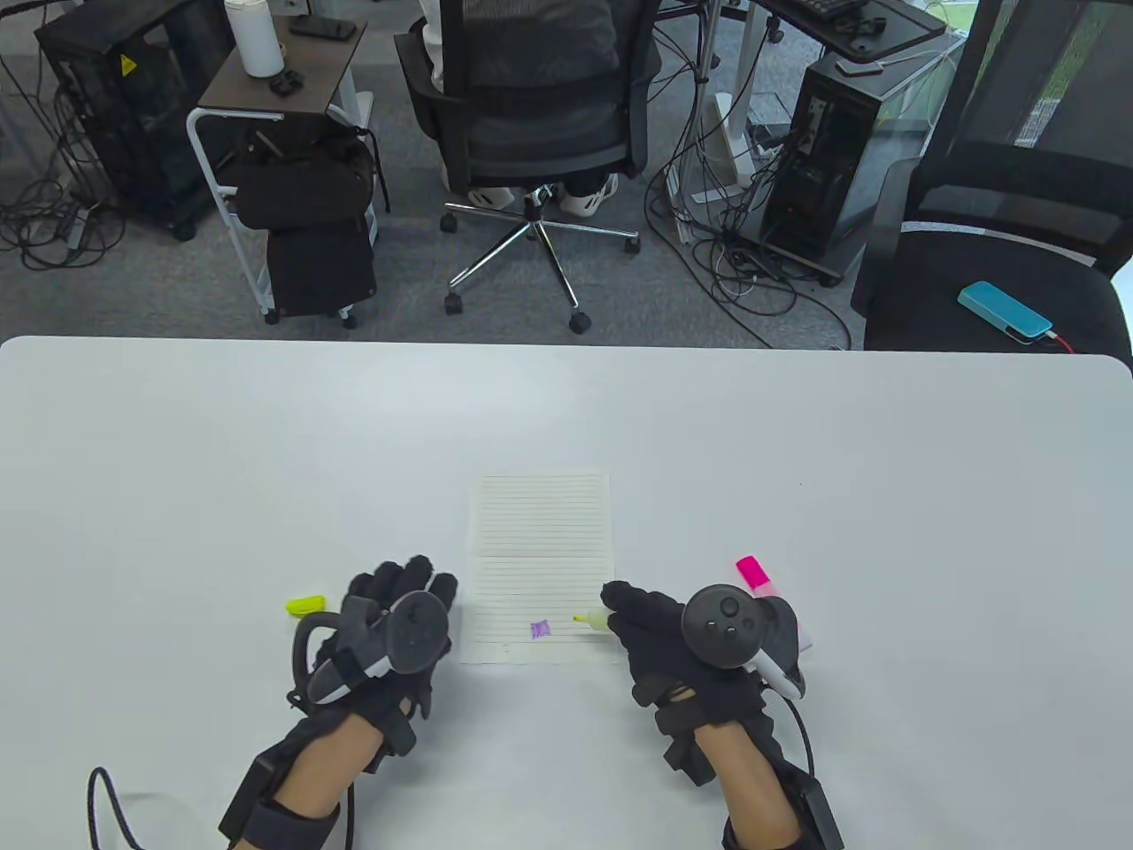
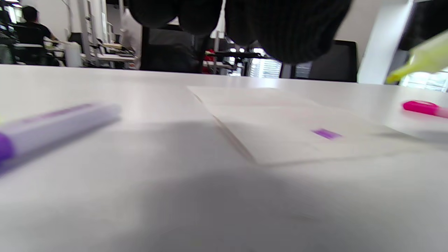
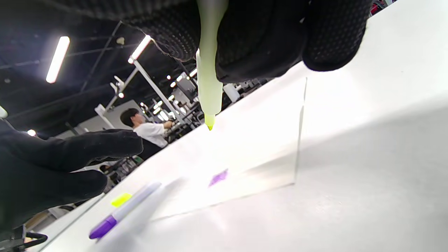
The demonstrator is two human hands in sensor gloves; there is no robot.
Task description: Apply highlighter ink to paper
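Table view: lined paper [image 1: 544, 567] lies flat at lower centre of the white table [image 1: 797, 443], with a small purple ink patch [image 1: 540, 629] near its bottom edge. Right hand [image 1: 699, 642], lower right of centre, grips an uncapped yellow highlighter [image 1: 591, 619]; its tip points left over the lower right part of the sheet, just right of the purple patch. In the right wrist view the tip [image 3: 209, 126] appears to hang slightly above the paper, though contact cannot be settled from this angle. Left hand [image 1: 389, 624] sits lower left of centre, just beside the sheet's left edge, fingers spread forward and holding nothing. A yellow cap [image 1: 306, 606] lies on the table at the left of that hand. A purple highlighter [image 3: 124, 210] lies capped on the table at the lower left of the right wrist view. A pink highlighter [image 1: 757, 575] lies behind the right hand, partly hidden.
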